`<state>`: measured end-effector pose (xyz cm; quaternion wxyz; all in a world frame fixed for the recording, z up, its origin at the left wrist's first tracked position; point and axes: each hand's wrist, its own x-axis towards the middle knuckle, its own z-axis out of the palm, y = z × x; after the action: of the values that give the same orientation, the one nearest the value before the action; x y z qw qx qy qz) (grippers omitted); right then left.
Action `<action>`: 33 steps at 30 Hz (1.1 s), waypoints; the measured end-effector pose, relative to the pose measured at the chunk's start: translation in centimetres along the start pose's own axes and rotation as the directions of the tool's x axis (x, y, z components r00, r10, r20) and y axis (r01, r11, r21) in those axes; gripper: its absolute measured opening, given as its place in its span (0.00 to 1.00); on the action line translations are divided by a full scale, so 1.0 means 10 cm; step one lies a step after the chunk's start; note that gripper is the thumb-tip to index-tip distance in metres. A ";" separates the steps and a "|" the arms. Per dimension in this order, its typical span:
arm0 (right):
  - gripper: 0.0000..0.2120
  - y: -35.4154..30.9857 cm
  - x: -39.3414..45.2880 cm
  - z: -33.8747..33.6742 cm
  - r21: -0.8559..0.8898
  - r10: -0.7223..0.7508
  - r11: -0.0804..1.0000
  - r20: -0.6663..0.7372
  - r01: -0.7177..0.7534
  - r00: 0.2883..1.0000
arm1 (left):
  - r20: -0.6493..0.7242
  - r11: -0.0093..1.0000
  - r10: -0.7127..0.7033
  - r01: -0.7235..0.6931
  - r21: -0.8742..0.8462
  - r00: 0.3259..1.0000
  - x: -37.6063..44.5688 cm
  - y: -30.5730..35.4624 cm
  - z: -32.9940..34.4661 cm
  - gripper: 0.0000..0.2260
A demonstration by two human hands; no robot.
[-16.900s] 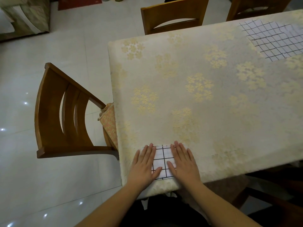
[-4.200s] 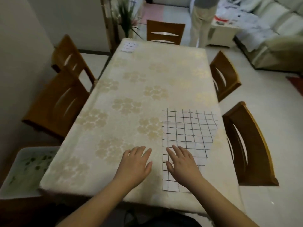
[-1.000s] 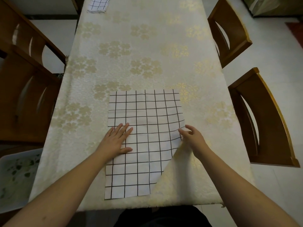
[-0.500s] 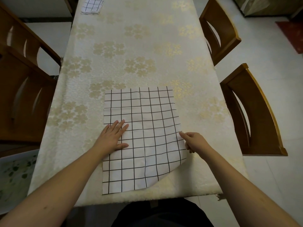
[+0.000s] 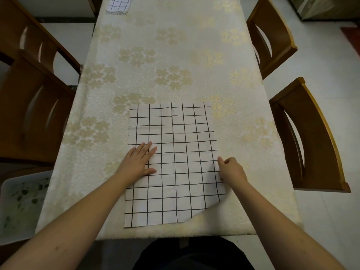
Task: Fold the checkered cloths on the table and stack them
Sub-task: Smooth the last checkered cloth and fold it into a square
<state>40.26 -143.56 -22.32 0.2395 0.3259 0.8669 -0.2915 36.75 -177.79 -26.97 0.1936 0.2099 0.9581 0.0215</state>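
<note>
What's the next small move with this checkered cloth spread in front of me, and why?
Probably lift the right edge and carry it over to the left edge for a first fold. The checkered cloth lies open, the left hand presses flat on its left side as an anchor, and the right hand grips the right edge, whose near corner is curled up.

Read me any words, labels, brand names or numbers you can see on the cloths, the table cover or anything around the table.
None: no readable text anywhere in this view.
Spread checkered cloth: only black grid lines on white, no tag or print showing.
Folded checkered cloth at the far end: grid only.
Tablecloth: gold flower pattern, no lettering.
Container on the floor at left: leaf pattern, no lettering.
</note>
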 end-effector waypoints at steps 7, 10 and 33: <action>0.29 0.12 -0.03 0.01 -0.148 0.063 0.988 0.090 -0.049 0.994 | -0.006 1.000 -0.002 0.002 0.005 1.000 0.00 -0.01 0.01 0.37; 0.26 0.16 -0.08 -0.02 -0.232 0.085 0.972 0.159 -0.047 0.984 | -0.024 1.000 0.004 -0.004 -0.003 1.000 -0.01 -0.01 0.02 0.37; 0.18 0.16 -0.12 -0.18 -0.239 -0.229 0.948 -0.060 0.209 0.971 | 0.014 1.000 -0.020 0.020 -0.023 1.000 0.01 0.02 -0.03 0.37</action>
<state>41.74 -141.91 -20.89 0.2036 0.2099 0.9353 -0.1992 36.62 -177.55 -26.68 0.2027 0.1982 0.9585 0.0293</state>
